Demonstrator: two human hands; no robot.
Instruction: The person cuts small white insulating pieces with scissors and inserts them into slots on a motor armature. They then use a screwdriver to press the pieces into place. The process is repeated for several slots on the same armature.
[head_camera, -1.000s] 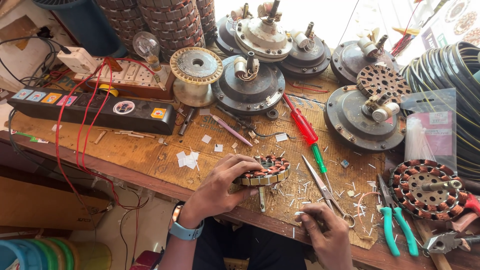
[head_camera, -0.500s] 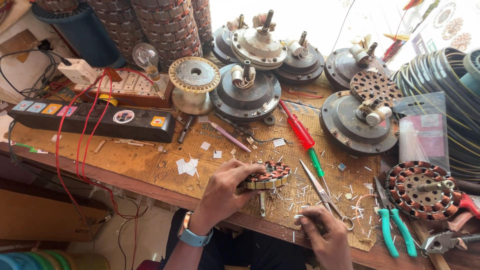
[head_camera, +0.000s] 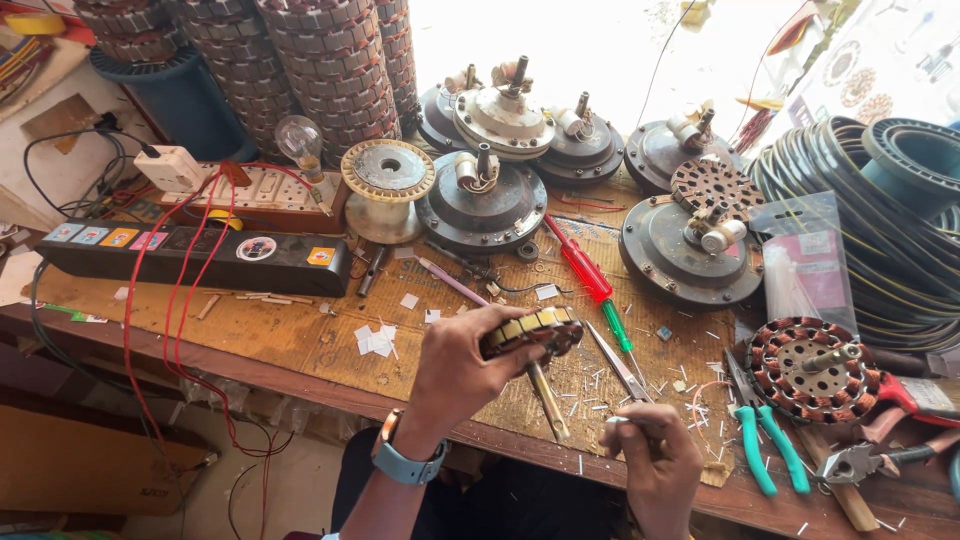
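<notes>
Above the front edge of the counter (head_camera: 250, 340), your left hand (head_camera: 460, 375) is clamped around a small wound motor core (head_camera: 532, 330), holding it tilted just off the surface. Your right hand (head_camera: 655, 460) sits lower, near the edge, fingers pinched together on a thin pale strip (head_camera: 618, 421). A pair of scissors (head_camera: 615, 360) lies between your hands, and a red and green screwdriver (head_camera: 592, 285) lies just beyond it. A larger wound core (head_camera: 810, 370) rests to your right, beside green-handled pliers (head_camera: 765, 450).
</notes>
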